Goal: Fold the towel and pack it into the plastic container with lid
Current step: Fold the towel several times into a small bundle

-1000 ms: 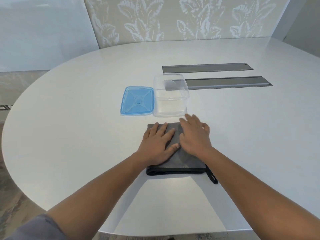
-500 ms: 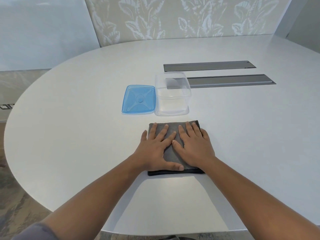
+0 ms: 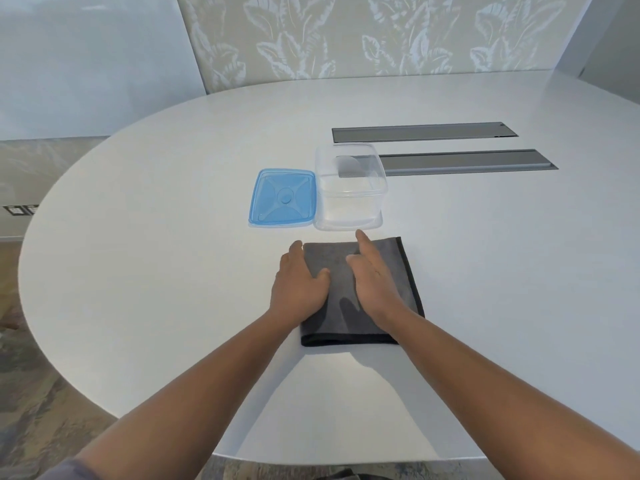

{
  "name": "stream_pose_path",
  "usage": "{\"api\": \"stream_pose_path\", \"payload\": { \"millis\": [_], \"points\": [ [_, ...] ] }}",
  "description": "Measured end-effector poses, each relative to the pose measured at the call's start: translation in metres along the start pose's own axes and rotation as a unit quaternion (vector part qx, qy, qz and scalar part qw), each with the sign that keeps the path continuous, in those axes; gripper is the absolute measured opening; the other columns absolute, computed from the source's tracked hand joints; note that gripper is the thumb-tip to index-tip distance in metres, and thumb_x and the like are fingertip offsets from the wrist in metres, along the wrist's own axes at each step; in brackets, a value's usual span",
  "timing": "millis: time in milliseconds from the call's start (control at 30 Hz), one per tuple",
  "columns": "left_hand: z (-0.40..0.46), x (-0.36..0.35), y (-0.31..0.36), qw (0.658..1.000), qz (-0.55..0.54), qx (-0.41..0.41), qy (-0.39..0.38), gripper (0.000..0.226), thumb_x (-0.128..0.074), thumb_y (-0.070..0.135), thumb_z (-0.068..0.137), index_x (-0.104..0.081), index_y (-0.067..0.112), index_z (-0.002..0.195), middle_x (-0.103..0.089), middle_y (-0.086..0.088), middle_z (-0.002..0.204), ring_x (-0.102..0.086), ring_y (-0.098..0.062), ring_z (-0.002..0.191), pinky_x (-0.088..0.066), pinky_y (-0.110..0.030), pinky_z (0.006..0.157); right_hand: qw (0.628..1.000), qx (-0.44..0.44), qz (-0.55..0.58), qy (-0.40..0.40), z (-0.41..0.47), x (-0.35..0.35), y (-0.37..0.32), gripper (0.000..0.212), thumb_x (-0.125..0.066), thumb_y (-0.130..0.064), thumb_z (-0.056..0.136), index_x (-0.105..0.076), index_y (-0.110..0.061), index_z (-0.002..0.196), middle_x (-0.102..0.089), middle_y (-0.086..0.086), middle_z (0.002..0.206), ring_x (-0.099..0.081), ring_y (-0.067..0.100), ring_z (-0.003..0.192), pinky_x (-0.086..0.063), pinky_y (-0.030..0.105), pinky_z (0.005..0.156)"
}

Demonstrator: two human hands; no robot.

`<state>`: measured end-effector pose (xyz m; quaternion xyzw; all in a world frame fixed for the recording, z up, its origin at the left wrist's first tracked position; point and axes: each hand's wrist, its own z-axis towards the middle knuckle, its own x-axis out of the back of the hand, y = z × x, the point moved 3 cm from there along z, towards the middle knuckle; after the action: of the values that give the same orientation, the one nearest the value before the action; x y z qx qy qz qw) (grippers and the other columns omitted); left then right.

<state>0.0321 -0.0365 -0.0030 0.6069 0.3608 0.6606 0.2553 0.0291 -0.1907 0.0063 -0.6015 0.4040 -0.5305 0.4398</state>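
A dark grey towel [image 3: 398,268], folded into a rectangle with black edging, lies on the white table just in front of the clear plastic container [image 3: 349,199]. The container stands open and holds nothing. Its blue lid [image 3: 282,197] lies flat to its left, touching it. My left hand [image 3: 299,285] sits at the towel's left edge with straight fingers and the thumb resting on the cloth. My right hand [image 3: 374,282] stands on its edge along the towel's middle, fingers straight and pointing at the container.
The round white table [image 3: 173,271] stretches wide on all sides. Two long grey recessed slots [image 3: 424,132] [image 3: 467,162] lie behind and right of the container. A leaf-patterned wall stands beyond the table's far edge.
Both hands were pressed flat on the towel. Now the left one has slid to the towel's left edge and the right one has turned onto its edge over the middle.
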Motion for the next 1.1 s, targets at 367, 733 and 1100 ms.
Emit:
{"api": "stream_pose_path", "payload": {
  "millis": [367, 733, 1100],
  "points": [
    [0.000, 0.009, 0.004, 0.995, -0.054, 0.000, -0.084, 0.067, -0.075, 0.016, 0.087, -0.050, 0.021, 0.149, -0.044, 0.010, 0.134, -0.048, -0.006, 0.120, -0.037, -0.013, 0.088, 1.000, 0.011, 0.003, -0.002, 0.001, -0.019, -0.003, 0.068, -0.035, -0.030, 0.097, -0.022, -0.021, 0.163, -0.021, -0.009, 0.170, -0.018, 0.003, 0.152, -0.012, 0.024, 0.122],
    [0.014, 0.062, 0.020, 0.997, 0.028, -0.019, -0.073, 0.077, -0.070, 0.013, 0.083, -0.040, 0.020, 0.154, -0.034, 0.001, 0.149, -0.050, -0.019, 0.124, -0.043, -0.022, 0.091, 0.976, -0.008, 0.209, -0.065, 0.011, -0.059, -0.018, 0.061, -0.035, -0.023, 0.095, -0.038, -0.022, 0.157, -0.053, 0.006, 0.153, -0.048, 0.025, 0.141, -0.037, 0.051, 0.119],
    [0.003, 0.027, 0.045, 0.981, -0.107, -0.062, -0.153, 0.070, -0.054, 0.009, 0.095, -0.032, 0.030, 0.158, -0.044, 0.009, 0.155, -0.065, -0.016, 0.108, -0.054, -0.033, 0.094, 0.900, -0.167, 0.399, -0.052, 0.018, -0.030, -0.010, 0.047, -0.058, -0.047, 0.098, -0.067, -0.016, 0.133, -0.073, 0.015, 0.120, -0.073, 0.028, 0.099, -0.056, 0.042, 0.092]
  ]
}}
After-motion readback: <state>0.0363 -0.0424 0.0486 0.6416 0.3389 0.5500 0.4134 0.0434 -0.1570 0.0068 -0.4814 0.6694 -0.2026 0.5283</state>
